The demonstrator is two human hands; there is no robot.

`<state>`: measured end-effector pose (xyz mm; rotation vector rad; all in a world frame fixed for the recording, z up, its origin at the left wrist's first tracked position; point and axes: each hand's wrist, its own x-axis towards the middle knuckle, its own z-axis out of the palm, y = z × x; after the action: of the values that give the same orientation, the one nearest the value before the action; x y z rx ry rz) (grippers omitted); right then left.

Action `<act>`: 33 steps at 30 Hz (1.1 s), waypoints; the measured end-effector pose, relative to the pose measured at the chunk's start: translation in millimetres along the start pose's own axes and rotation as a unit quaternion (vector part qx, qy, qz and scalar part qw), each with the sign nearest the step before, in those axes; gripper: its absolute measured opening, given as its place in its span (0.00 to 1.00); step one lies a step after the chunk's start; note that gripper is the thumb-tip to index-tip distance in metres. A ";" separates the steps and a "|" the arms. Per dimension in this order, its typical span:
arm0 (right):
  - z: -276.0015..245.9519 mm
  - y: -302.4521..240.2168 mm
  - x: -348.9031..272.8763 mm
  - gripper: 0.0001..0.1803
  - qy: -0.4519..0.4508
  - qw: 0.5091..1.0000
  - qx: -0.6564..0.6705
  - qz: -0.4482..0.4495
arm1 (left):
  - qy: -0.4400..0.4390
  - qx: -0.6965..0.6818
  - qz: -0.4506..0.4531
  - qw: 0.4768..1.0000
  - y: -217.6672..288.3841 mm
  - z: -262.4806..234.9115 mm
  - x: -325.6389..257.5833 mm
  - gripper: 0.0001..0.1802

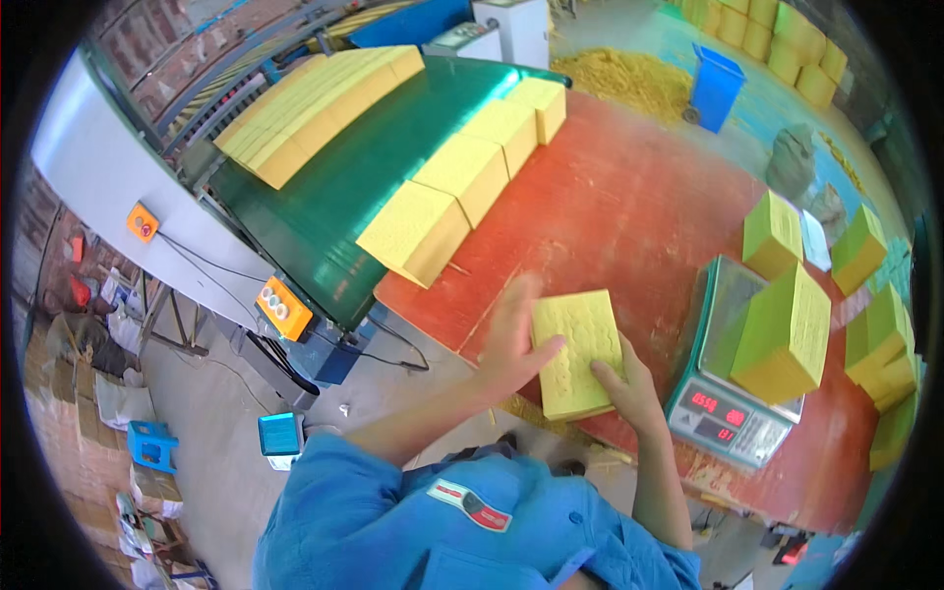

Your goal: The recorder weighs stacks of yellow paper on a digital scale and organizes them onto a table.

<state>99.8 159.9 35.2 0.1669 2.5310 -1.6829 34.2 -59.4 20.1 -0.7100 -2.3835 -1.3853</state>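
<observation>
A thick stack of yellow paper (576, 366) with rows of wavy marks on its top is tilted in front of me, over the near edge of the red table. My right hand (629, 385) grips its right side, thumb on top. Beside the stack's left edge is my left hand (511, 339), fingers stretched out and slightly blurred, thumb reaching over the paper. To the right, a digital scale (728, 428) with red lit digits carries another yellow stack (784, 332). Several yellow stacks (460, 177) stand in a row at the left, along the edge of a green belt.
The green conveyor belt (324, 211) bears a long yellow row (324, 103) farther back. More stacks (878, 339) line the red table's (629, 187) right side. An orange button box (283, 307) hangs near the belt's corner. A blue bin (715, 87) stands beyond the table.
</observation>
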 end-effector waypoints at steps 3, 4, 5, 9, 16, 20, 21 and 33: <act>31.5 -12.1 -3.3 0.38 -0.009 0.999 0.042 -0.020 | 0.002 -0.215 -0.331 0.919 5.0 -31.9 -62.3 0.49; 40.2 -15.3 -4.4 0.38 -0.011 1.000 0.019 -0.021 | -0.013 -0.314 -0.411 0.855 19.8 -48.4 -66.0 0.50; 46.6 -22.2 -7.6 0.38 -0.010 1.000 0.020 -0.020 | -0.045 -0.304 -0.447 0.840 18.0 -62.0 -72.5 0.51; 62.3 -22.4 -18.5 0.38 0.013 0.999 0.043 -0.011 | -0.127 -0.338 -0.490 0.793 6.6 -72.0 -64.7 0.52; 81.1 -18.7 -45.5 0.40 0.017 0.999 0.029 -0.016 | -0.177 -0.460 -0.485 0.722 -6.2 -55.4 -90.2 0.46; 73.4 -5.5 -58.7 0.38 0.042 0.988 0.146 -0.030 | -0.112 -0.526 -0.445 0.716 -19.2 -45.1 -97.8 0.38; 69.1 1.1 -64.8 0.37 0.054 0.966 0.251 -0.025 | -0.094 -0.554 -0.462 0.687 -20.9 -45.9 -99.8 0.35; -62.4 -18.7 -132.0 0.32 0.152 0.973 0.159 -0.075 | -0.223 -0.569 -0.259 0.748 130.8 -20.8 -1.6 0.31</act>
<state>226.4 205.4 95.0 0.2843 2.5087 -2.2776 107.6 -23.6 124.3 -0.6555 -1.8045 -3.3200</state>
